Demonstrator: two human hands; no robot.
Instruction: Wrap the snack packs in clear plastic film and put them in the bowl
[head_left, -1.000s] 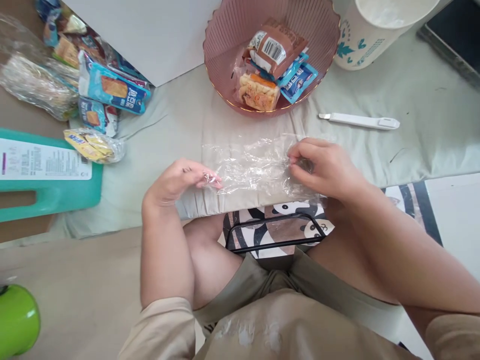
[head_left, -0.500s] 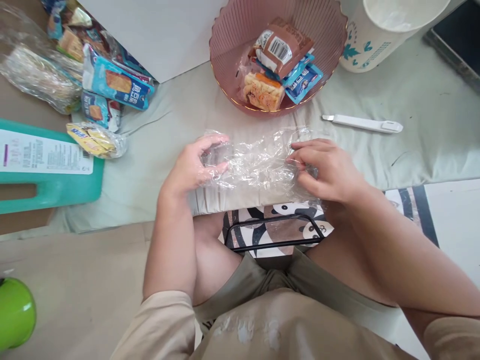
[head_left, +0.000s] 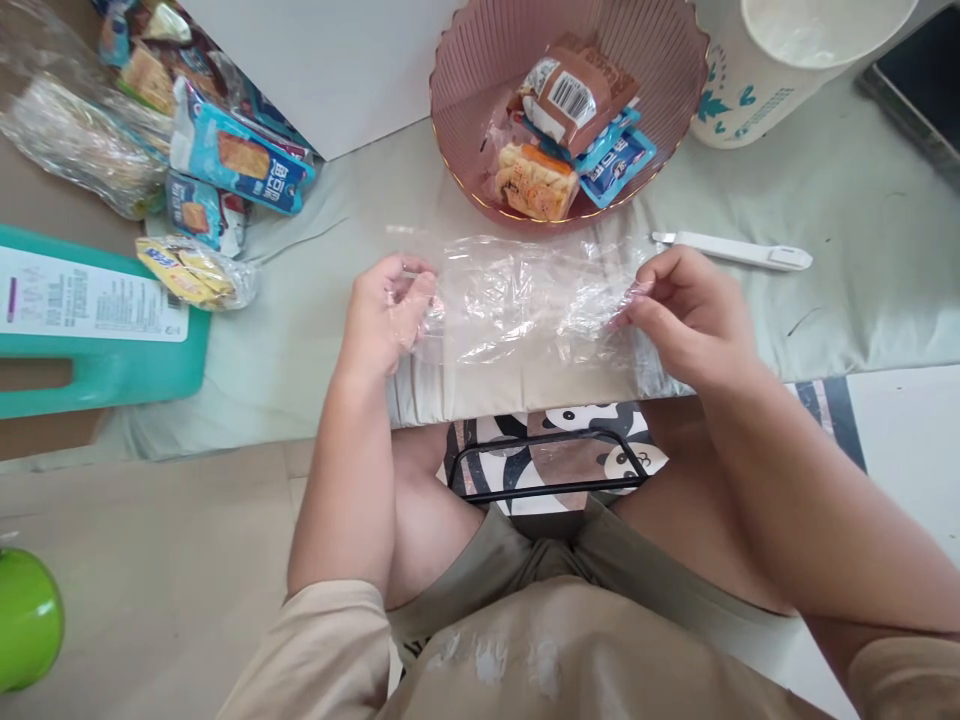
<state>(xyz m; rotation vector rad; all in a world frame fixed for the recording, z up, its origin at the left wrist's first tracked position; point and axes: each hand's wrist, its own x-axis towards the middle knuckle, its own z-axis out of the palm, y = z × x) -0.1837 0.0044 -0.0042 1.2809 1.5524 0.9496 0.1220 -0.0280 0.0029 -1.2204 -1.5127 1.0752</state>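
A crumpled clear plastic bag (head_left: 517,300) is stretched flat between my two hands over the pale green cloth (head_left: 847,270). My left hand (head_left: 386,315) pinches its left edge, fingers curled closed. My right hand (head_left: 690,315) pinches its right edge with thumb and fingers. Just beyond the bag stands a pink ribbed bowl (head_left: 465,90) holding several wrapped snacks (head_left: 574,125).
A white utility knife (head_left: 735,252) lies right of the bowl. A white cup (head_left: 780,70) stands at the back right. Snack packets (head_left: 232,165) pile at the back left, beside a teal box (head_left: 97,335). A green ball (head_left: 26,620) sits at bottom left.
My hands moved apart and slightly away from me, pulling the plastic bag out wider and flatter. My left hand shifted from the near left corner up to the bag's left edge.
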